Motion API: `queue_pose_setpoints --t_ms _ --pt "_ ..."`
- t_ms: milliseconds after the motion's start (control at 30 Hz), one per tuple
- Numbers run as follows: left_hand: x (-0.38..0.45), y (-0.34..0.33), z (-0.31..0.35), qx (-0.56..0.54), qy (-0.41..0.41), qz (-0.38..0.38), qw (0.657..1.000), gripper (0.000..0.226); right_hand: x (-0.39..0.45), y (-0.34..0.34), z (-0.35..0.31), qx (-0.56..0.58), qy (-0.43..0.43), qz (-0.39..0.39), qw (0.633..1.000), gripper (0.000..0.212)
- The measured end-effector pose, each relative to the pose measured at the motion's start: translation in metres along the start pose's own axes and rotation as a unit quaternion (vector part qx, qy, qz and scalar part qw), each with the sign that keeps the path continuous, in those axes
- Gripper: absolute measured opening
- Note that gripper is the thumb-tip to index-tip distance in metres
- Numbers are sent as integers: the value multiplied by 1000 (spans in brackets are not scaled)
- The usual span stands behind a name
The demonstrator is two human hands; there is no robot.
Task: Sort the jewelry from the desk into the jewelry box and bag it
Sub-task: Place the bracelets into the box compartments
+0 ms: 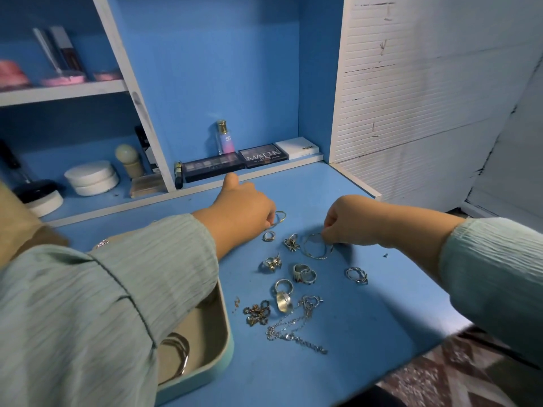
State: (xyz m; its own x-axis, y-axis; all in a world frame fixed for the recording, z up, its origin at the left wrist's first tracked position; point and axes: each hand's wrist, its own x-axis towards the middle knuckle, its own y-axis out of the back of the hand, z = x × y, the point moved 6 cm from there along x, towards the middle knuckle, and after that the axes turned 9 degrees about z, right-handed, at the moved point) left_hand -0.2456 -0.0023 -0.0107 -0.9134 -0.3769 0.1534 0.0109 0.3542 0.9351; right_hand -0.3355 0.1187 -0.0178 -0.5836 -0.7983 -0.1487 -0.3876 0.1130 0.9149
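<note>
Several bangles (pixel 177 352) lay nearest in the beige-lined jewelry box (pixel 226 342) at the desk's (pixel 367 318) front left, just beside a silver chain necklace (pixel 293 330), a gold flower brooch (pixel 257 312) and a scatter of silver rings (pixel 304 273) on the blue top. Farther on, the right hand (pixel 349 223) pinched a large silver hoop (pixel 316 246) in curled fingers, and the left hand (pixel 244 212) curled its fingers round a thin gold bangle (pixel 279 217), thumb raised. Beyond stood eyeshadow palettes (pixel 263 155) and a perfume bottle (pixel 225 138).

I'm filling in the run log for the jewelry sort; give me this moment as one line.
left hand: pinches gold bangle | right hand: pinches silver hoop | rings, chain: on desk | jewelry box: open, holds bangles
</note>
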Motion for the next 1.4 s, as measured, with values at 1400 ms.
queue_pose_setpoints --t_ms 1400 --pt "-159 52 -44 -496 303 -56 812 19 -84 0 -113 273 84 54 957 5"
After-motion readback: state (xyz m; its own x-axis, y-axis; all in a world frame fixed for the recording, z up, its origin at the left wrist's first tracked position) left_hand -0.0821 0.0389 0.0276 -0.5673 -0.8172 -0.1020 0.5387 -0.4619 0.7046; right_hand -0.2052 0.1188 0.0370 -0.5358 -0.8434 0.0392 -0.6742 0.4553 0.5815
